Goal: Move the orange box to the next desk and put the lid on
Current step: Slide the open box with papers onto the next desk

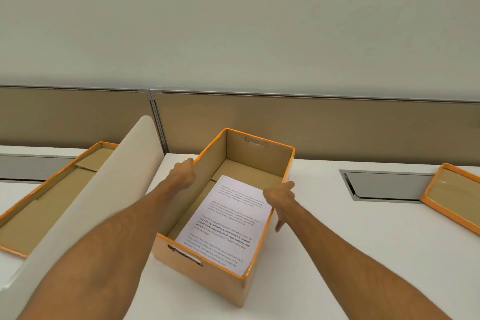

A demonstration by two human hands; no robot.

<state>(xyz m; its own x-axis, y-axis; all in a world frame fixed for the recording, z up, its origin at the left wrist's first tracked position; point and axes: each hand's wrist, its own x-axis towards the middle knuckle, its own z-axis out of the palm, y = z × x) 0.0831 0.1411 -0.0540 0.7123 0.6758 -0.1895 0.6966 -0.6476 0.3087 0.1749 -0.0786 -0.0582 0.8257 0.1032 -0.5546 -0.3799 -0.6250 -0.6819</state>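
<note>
Two hands [181, 173] [279, 196] gripping orange box [207, 265], printed sheet [228, 223] inside, text mostly illegible

The white desk [337, 254] carries the orange box [213, 265] and a lid [452, 197].

Bright, even light, soft shadows, wide-angle bending at edges.

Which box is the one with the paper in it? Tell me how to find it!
Look at the white desk right of the divider. The tall open box stands between both hands. Only it holds a printed sheet; the flat orange-edged lids beside it don't.
</note>
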